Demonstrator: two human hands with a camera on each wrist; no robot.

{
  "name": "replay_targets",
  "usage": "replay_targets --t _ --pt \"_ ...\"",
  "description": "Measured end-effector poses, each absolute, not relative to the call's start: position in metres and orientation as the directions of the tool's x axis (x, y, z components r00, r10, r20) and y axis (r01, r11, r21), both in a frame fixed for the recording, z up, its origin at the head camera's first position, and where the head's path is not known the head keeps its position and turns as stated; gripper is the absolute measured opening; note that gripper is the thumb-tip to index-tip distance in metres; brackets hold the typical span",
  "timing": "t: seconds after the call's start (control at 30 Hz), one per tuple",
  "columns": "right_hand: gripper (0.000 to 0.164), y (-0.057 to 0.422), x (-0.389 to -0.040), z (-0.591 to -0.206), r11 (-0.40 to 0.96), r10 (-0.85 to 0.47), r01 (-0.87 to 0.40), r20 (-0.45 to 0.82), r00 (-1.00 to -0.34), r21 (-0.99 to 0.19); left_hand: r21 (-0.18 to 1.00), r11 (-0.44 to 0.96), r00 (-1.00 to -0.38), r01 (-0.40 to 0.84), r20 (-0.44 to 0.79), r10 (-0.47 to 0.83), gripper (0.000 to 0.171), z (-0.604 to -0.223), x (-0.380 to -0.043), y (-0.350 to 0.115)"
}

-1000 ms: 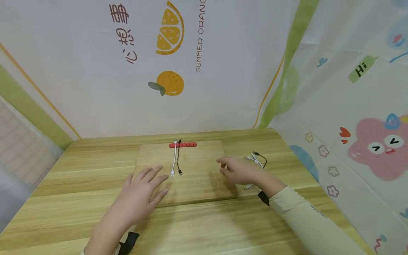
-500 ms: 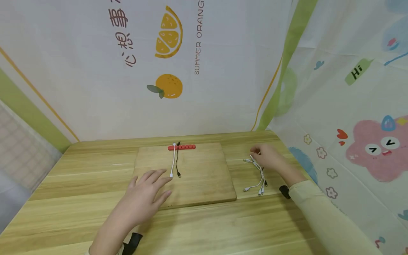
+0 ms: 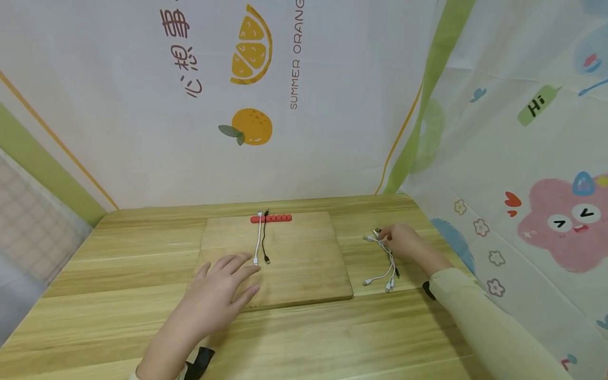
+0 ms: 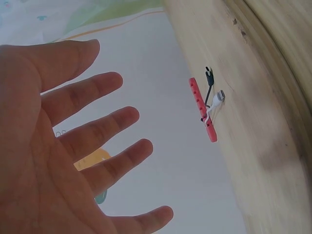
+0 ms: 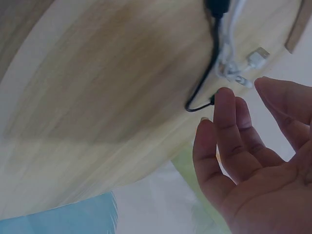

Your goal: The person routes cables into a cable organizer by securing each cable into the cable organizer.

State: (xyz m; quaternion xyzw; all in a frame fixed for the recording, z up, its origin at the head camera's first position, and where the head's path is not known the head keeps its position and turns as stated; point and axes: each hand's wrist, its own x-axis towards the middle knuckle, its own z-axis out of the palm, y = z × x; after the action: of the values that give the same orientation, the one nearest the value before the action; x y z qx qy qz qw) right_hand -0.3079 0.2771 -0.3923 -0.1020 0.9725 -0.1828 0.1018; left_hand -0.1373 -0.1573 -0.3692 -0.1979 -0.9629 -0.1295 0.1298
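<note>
My right hand (image 3: 408, 245) is at the far end of a bundle of white and black USB cables (image 3: 391, 264) on the right of the table. In the right wrist view, the thumb and bent fingers stand apart, near a white plug (image 5: 242, 81) and a black cable (image 5: 200, 87). My left hand (image 3: 220, 290) hovers over the left front of a wooden board (image 3: 309, 264), fingers spread and holding nothing. A red cable holder (image 3: 280, 218) lies at the board's far edge. One white cable (image 3: 258, 243) and one black cable (image 3: 265, 243) run from it.
The board lies on a wood-grain table (image 3: 304, 338). A printed white curtain (image 3: 332, 132) hangs behind the table, and another patterned sheet (image 3: 475, 158) hangs along the right side.
My right hand has moved right from over the board to the cable bundle, then slightly nearer me. The left hand has shifted slightly right, fingers still spread.
</note>
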Motion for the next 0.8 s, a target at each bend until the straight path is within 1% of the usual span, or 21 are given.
replay_targets --t 0.1,0.2,0.63,0.8 --pt "0.033 0.274 -0.310 -0.394 0.925 -0.236 -0.168 -0.172 -0.956 -0.340 0.201 0.887 -0.889 0.417 0.294 0.351 0.037 -0.370 -0.137 -0.157" --pt "0.032 0.272 -0.311 -0.397 0.928 -0.237 -0.170 -0.172 -0.956 -0.332 0.202 0.886 -0.890 0.418 0.289 0.354 0.037 -0.370 -0.137 -0.157" --pt "0.007 0.268 -0.316 -0.410 0.934 -0.241 -0.196 -0.120 -0.963 -0.300 0.231 0.882 -0.901 0.410 0.254 0.352 0.037 -0.371 -0.138 -0.156" --pt "0.006 0.268 -0.318 -0.414 0.933 -0.220 -0.175 -0.113 -0.969 -0.313 0.246 0.879 -0.903 0.410 0.249 0.351 0.037 -0.375 -0.139 -0.155"
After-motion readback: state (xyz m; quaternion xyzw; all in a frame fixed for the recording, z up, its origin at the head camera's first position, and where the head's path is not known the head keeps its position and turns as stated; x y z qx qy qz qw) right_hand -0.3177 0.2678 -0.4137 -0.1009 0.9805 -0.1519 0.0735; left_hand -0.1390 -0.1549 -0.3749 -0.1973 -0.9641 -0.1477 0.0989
